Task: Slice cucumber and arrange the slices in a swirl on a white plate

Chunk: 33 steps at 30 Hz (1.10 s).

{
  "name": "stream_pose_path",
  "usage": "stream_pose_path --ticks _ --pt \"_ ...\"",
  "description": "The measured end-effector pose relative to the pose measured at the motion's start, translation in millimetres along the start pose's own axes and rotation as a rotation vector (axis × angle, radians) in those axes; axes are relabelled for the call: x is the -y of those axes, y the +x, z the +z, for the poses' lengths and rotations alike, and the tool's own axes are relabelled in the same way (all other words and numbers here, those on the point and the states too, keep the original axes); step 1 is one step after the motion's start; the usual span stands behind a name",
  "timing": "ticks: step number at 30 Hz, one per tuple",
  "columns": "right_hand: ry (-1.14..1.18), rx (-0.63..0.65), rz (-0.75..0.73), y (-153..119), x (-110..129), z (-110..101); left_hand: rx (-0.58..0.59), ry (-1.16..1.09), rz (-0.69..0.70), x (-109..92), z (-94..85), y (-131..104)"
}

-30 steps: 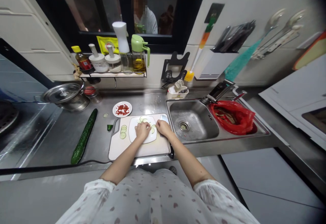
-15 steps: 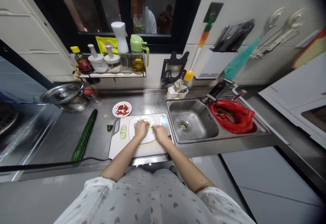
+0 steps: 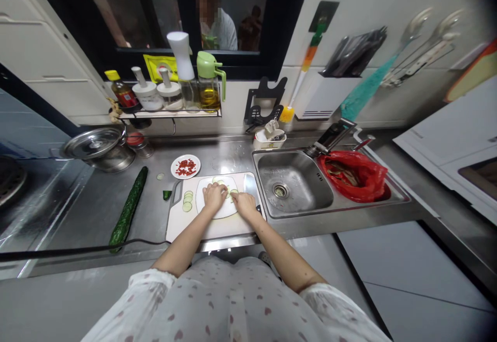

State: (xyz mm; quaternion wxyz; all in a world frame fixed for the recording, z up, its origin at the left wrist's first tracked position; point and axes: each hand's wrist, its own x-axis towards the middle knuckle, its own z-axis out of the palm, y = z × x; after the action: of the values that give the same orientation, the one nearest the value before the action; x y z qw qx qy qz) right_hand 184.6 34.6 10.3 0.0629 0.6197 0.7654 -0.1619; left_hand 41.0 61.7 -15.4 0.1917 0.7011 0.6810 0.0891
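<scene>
Over a white plate (image 3: 217, 214) on the cutting board (image 3: 225, 233), my two hands work close together. My right hand (image 3: 245, 204) pinches a pale green cucumber slice (image 3: 233, 194) at the plate's right side. The fingers of my left hand (image 3: 213, 198) are curled in among slices at the plate's middle; what they pinch is mostly hidden. More cucumber slices (image 3: 188, 200) lie in an overlapping row on the board's left. A knife (image 3: 249, 182) rests on the right of the board, partly behind my right hand.
A whole cucumber (image 3: 130, 207) and a cut cucumber end (image 3: 166, 195) lie to the left. Behind the board sits a small plate (image 3: 174, 170) of chopped red pieces. On the right are the sink (image 3: 295, 207) and a red plastic bag (image 3: 373, 179); a seasoning shelf (image 3: 171, 114) hangs above.
My hands stay almost in place over the plate, with only slight finger movement. The whole view has shifted a little.
</scene>
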Motion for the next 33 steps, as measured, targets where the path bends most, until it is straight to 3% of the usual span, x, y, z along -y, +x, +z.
stream_pose_path --ticks 13,17,21,33 --pt "0.053 -0.024 0.009 -1 -1 -1 -0.007 0.003 0.002 2 -0.4 1" --pt "0.135 -0.114 0.129 -1 -9 0 -0.018 -0.032 -0.020 2 -1.2 -1" --pt "0.149 -0.114 0.214 2 -15 1 -0.033 -0.058 -0.050 -1 -0.8 -2" --pt "0.179 -0.127 0.203 11 -18 11 -0.016 -0.044 -0.080 -3 3.9 1"
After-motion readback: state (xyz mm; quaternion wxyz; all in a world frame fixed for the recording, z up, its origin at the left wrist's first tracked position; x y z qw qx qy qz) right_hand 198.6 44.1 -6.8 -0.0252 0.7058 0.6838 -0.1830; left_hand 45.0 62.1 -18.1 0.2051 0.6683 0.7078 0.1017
